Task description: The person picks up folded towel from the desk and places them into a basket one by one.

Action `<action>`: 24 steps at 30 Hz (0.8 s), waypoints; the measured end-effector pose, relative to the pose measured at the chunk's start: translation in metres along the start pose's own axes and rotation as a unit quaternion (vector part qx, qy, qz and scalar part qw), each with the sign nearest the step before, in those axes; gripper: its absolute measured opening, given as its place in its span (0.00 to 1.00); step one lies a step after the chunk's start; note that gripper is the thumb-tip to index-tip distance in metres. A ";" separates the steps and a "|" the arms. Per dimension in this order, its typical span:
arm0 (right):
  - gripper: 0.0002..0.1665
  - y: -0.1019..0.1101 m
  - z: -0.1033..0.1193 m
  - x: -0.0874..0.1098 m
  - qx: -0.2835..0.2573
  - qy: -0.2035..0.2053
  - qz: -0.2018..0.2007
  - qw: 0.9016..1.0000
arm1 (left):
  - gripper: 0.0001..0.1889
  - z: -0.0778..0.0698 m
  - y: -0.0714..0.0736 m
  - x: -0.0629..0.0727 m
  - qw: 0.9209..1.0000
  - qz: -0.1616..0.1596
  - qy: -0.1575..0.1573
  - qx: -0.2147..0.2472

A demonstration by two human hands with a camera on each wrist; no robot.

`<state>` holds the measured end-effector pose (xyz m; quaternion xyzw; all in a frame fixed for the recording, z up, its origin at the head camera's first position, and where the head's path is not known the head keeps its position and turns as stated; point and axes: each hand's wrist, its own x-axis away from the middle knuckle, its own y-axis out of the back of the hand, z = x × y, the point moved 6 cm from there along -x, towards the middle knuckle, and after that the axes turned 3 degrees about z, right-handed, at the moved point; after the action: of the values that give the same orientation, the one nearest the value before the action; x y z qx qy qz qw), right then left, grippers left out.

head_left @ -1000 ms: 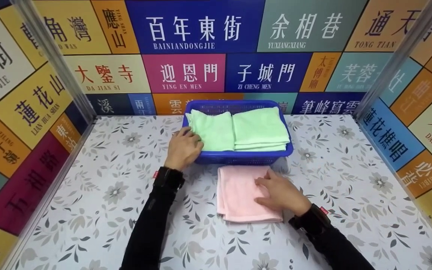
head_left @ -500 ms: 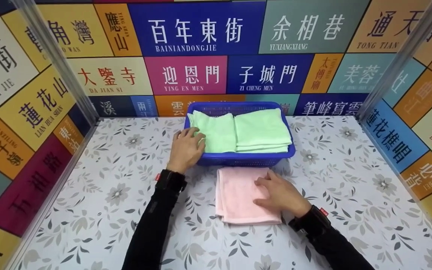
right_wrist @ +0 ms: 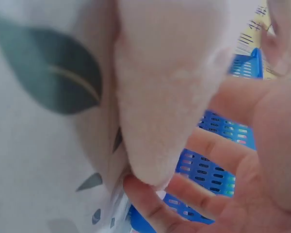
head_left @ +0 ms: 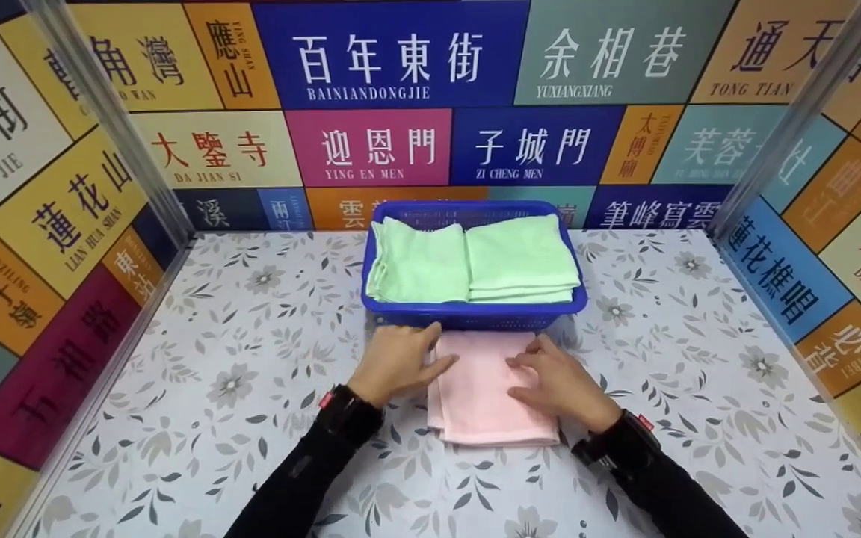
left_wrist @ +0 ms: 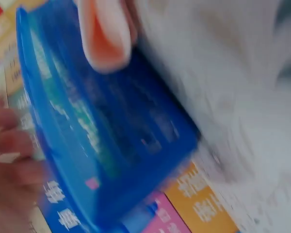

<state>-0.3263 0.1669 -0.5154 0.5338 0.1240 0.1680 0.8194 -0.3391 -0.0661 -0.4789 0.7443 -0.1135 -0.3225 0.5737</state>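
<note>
A folded pink towel [head_left: 486, 396] lies flat on the table in front of a blue basket [head_left: 475, 317]. My left hand [head_left: 397, 365] is at the towel's left edge, its fingers loosely bent and its thumb reaching over the side. Blurred fingers [left_wrist: 12, 145] of that hand show in the left wrist view, holding nothing there. On the towel's right side rests my right hand [head_left: 569, 382]. In the right wrist view its relaxed fingers [right_wrist: 196, 194] touch the thick folded edge of the pink cloth. Green folded towels [head_left: 520, 254] fill the basket in two side-by-side stacks.
The table's cover [head_left: 236, 448] is white with grey leaves and flowers. Behind the basket stands a wall panel [head_left: 371, 146] of coloured place-name signs, with similar panels at left and right. Metal posts [head_left: 789, 127] mark the corners.
My left hand has left the basket's left rim and come down and right to the pink towel's left edge. My right hand, the basket and the green towels look much the same.
</note>
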 end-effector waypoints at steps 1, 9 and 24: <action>0.31 0.001 -0.001 0.001 -0.011 -0.006 0.001 1.000 | 0.26 -0.001 -0.009 0.005 0.998 0.050 0.034 0.013; 0.39 0.001 -0.010 0.002 -0.041 -0.053 0.026 0.997 | 0.46 -0.024 -0.048 0.012 0.968 0.159 0.124 0.152; 0.36 -0.013 0.000 -0.001 -0.082 -0.028 0.049 0.995 | 0.50 -0.040 -0.054 0.010 0.928 0.103 0.149 0.326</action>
<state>-0.3255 0.1618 -0.5273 0.4744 0.0606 0.2027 0.8545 -0.3182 -0.0228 -0.5271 0.9140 -0.2014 -0.0919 0.3400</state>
